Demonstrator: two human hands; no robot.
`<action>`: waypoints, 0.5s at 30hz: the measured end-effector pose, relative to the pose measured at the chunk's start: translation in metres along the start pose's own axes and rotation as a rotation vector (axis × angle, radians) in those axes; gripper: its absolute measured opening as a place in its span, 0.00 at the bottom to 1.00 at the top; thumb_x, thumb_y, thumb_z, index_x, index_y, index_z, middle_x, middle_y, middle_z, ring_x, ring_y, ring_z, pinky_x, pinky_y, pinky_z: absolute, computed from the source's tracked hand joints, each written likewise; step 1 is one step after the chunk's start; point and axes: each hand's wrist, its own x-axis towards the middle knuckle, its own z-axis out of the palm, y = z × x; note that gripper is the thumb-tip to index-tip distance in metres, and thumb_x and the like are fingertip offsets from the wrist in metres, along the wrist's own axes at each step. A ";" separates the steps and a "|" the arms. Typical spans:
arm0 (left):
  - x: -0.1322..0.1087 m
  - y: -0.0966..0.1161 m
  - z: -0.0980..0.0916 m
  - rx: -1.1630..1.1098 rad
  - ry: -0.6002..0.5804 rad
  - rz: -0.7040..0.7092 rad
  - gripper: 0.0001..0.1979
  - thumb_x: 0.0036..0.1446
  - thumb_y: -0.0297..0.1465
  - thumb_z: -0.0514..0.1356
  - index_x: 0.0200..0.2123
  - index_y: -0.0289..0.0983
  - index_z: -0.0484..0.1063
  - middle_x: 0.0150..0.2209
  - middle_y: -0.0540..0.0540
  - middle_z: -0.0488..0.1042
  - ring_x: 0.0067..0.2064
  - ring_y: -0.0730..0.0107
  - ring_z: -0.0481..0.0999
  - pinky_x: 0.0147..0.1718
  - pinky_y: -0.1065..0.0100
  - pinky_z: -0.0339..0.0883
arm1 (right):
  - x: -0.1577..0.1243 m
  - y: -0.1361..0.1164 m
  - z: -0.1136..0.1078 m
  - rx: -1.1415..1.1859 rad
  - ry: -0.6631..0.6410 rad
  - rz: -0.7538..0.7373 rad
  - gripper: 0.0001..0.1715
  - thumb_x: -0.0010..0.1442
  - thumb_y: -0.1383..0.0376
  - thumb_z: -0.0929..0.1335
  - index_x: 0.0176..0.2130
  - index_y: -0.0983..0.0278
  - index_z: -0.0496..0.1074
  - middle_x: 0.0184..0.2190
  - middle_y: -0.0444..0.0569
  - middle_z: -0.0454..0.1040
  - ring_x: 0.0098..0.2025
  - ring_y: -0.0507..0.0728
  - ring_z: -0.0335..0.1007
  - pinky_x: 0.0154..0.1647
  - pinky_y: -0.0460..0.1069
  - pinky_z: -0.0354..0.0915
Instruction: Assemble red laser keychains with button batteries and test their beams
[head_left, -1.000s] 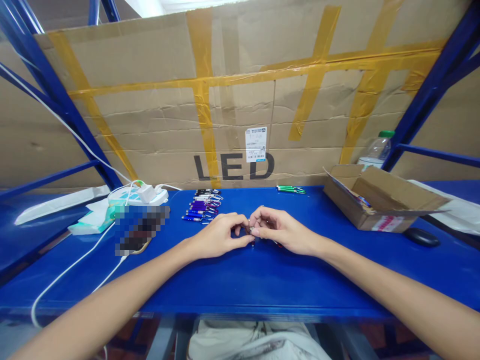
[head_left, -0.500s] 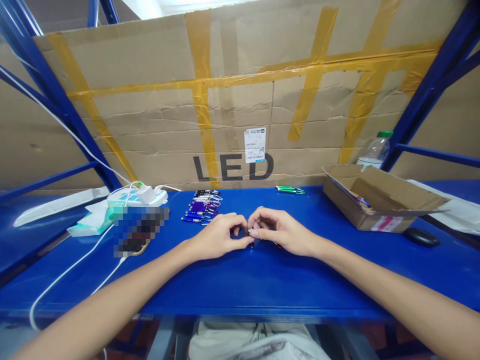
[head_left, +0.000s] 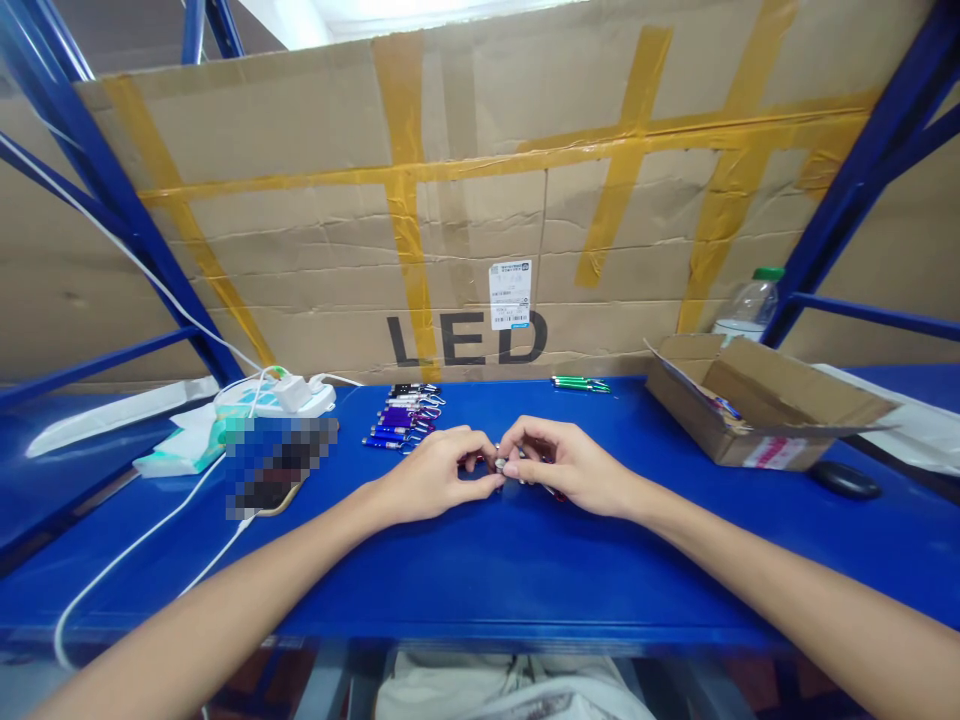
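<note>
View slightly lower; left hand [head_left: 431, 480], right hand [head_left: 571, 468] still together on keychain light [head_left: 500, 465]

A small assembly workshop: blue racking [head_left: 865, 180] as bench; taped cardboard [head_left: 300, 250] marked LED behind the fingers [head_left: 469, 441]; rows of torches [head_left: 401, 415] just beyond them; an open carton [head_left: 757, 398] to their right.

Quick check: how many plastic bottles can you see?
1: a green-capped bottle at the back right, behind the open cardboard box; more could be hidden behind it.
</note>
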 end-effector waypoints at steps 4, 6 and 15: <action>0.000 -0.004 -0.006 0.148 0.026 0.114 0.07 0.70 0.35 0.64 0.45 0.38 0.75 0.42 0.46 0.79 0.43 0.64 0.75 0.43 0.65 0.68 | 0.000 0.000 -0.008 -0.157 0.057 -0.007 0.15 0.70 0.52 0.71 0.43 0.62 0.76 0.29 0.41 0.70 0.30 0.53 0.61 0.32 0.48 0.58; 0.000 -0.005 -0.009 0.189 0.047 0.165 0.07 0.71 0.34 0.62 0.47 0.38 0.75 0.43 0.44 0.80 0.44 0.63 0.76 0.45 0.64 0.69 | -0.001 0.001 -0.014 -0.359 0.035 -0.068 0.10 0.72 0.58 0.69 0.42 0.62 0.76 0.35 0.45 0.74 0.35 0.55 0.65 0.38 0.50 0.61; 0.000 -0.008 -0.009 0.243 0.075 0.204 0.07 0.72 0.34 0.62 0.47 0.37 0.74 0.43 0.44 0.80 0.43 0.62 0.76 0.44 0.63 0.70 | -0.002 0.004 -0.023 -0.795 -0.235 -0.116 0.06 0.71 0.63 0.72 0.44 0.61 0.81 0.43 0.50 0.78 0.48 0.62 0.72 0.52 0.55 0.61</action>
